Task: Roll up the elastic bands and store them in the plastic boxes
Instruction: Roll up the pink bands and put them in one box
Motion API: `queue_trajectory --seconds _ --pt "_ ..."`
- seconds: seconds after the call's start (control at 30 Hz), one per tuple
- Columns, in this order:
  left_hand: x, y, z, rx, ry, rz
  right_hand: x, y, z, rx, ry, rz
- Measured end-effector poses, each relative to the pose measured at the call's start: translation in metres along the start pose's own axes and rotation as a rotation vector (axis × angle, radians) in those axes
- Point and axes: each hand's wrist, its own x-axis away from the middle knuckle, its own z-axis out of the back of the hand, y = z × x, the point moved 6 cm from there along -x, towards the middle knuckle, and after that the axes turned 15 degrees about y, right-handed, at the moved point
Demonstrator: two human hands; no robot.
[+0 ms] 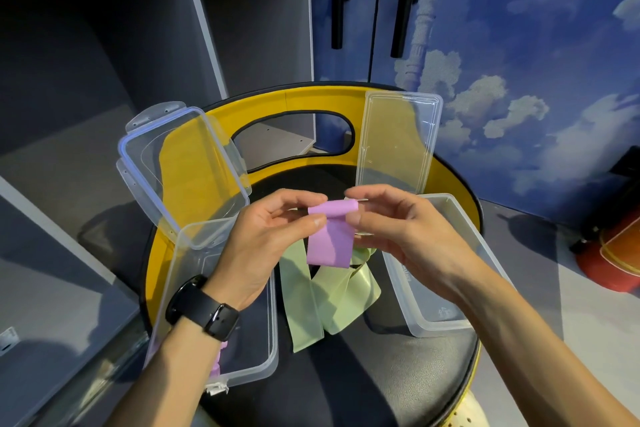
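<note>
Both forearms reach in from 6 o'clock, a black wristwatch [202, 307] strapped on the left one. Fingers [320, 220] of the left hand [266, 243] and those of the right hand [398, 229] pinch the top of a purple elastic band [329, 239] from either side — its upper edge is curled into a small roll, the rest hanging loose below. Just under it, toward 6 o'clock, a pale green elastic band [329, 298] lies crumpled on the black seat of a yellow-backed chair [398, 374]. At 8 o'clock sits a clear plastic box [263, 350] with its clip lid [180, 170] tipped up at 10 o'clock; something purple shows inside it, partly hidden by the left wrist. At 4 o'clock a second clear plastic box [446, 295] stands open — its flat lid [398, 142] leans upright at 1 o'clock against the chair back.
</note>
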Motion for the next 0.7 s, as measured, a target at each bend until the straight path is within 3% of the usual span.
queue_trajectory --seconds 0.47,0.7 --pt "0.0024 -0.0038 -0.0016 0.021 0.005 0.091 0.0005 -0.0010 0.0013 -0.045 0.022 0.015" --pt "0.0012 -0.0037 -0.0005 0.024 -0.007 0.051 0.0003 0.0024 -0.0023 -0.091 0.003 -0.055"
